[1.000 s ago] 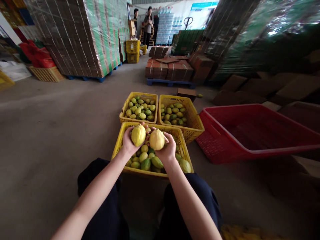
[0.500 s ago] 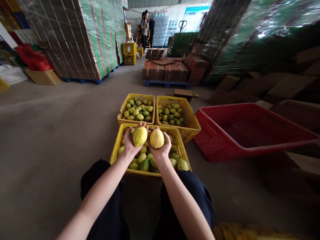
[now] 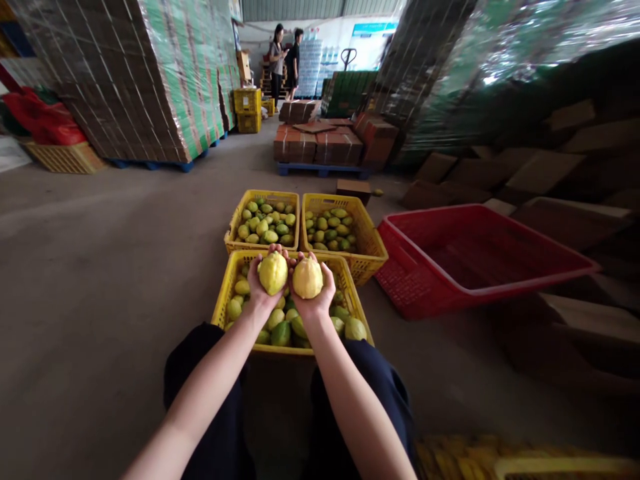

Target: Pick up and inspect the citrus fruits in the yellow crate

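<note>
My left hand (image 3: 261,288), palm up with fingers curled, cradles a yellow lemon (image 3: 273,273) with a greenish tinge. Close beside it, my right hand (image 3: 317,300) holds a paler, ribbed lemon (image 3: 307,279) in the same way. The two fruits are side by side, slightly apart. Below them is a yellow plastic crate (image 3: 361,303) of green and yellow lemons, partly hidden by my hands and forearms.
Two more yellow crates of lemons, the left one (image 3: 230,232) and the right one (image 3: 374,248), stand just beyond. A red plastic basket (image 3: 400,280) is at the right. Cardboard stacks on a blue pallet (image 3: 323,169) and two people (image 3: 277,63) are farther back.
The view has shifted a little, so the crates and hands appear slightly farther left. A second person in the background has come into clearer view. Both hands still hold their lemons.
</note>
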Motion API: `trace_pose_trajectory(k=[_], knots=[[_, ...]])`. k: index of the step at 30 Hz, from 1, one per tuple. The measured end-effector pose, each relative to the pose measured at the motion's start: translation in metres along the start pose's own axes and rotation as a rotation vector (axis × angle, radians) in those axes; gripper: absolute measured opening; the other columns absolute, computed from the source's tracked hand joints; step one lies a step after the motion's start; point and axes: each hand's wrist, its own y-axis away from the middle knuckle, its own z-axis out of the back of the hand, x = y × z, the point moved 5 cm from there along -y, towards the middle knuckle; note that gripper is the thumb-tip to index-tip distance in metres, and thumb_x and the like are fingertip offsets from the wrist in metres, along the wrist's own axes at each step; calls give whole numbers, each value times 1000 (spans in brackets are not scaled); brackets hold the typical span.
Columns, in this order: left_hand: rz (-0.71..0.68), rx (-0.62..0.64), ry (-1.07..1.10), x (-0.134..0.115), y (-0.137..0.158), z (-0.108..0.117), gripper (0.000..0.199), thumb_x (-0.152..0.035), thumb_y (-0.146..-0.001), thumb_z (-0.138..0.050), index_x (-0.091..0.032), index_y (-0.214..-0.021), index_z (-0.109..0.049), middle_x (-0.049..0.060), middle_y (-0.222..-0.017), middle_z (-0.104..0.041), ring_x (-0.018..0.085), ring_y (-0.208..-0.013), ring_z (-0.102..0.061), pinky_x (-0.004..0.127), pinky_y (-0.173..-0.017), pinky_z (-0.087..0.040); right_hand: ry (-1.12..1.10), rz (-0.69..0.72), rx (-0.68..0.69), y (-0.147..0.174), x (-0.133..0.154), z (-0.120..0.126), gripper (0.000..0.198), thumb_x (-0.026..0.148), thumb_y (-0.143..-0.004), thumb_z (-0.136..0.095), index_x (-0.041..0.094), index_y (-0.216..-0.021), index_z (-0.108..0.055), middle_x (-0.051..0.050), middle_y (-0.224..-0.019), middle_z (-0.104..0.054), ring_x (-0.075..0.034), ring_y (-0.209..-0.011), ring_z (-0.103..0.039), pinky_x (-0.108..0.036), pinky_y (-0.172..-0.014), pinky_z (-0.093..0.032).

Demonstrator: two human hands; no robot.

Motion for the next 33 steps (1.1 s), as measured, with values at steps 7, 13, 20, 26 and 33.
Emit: trace_pose_trajectory(k=[7,13,20,26,33], knots=[[2,-82,68,1,2,-4,43,-25,-95,-39,-24,-130,-65,3,-98,-78,17,-86,-73,31,-90,-57,-12,-17,8,-3,-2,1,23,35,-79,-61,24,-98,-70,0,-93,-78,-16,-77,-72,-31,-74,-61],[13,-61,58,-1,5,-7,44,-24,-96,-38,-22,-132,-63,4,-95,-78,17,-85,-73,29,-86,-56,-14,-57,2,-5,-4,6,31,37,-78,-61,22,-104,-71,-1,-92,-79,-18,-77,-73,-32,-76,-61],[-7,-91,-1,-4,4,-6,44,-26,-97,-38,-25,-133,-64,3,-99,-78,15,-82,-71,26,-82,-56,-9,-72,-19,-5,-6,8,32,39,-81,-59,21,-104,-72,-1,-90,-79,-17,-78,-74,-30,-75,-61],[-5,-73,-8,-4,3,-5,40,-25,-97,-39,-24,-125,-67,2,-94,-77,14,-78,-71,26,-79,-57,14,-61,-11,-7,-8,10,27,38,-80,-62,22,-100,-71,0,-90,-79,-16,-77,-73,-29,-75,-60],[-4,-132,10,-2,6,-5,37,-22,-95,-41,-24,-119,-69,2,-101,-77,16,-87,-73,27,-81,-58,40,9,-111,-10,-4,14,33,48,-85,-57,22,-99,-73,-1,-86,-78,-18,-74,-72,-31,-70,-60]])
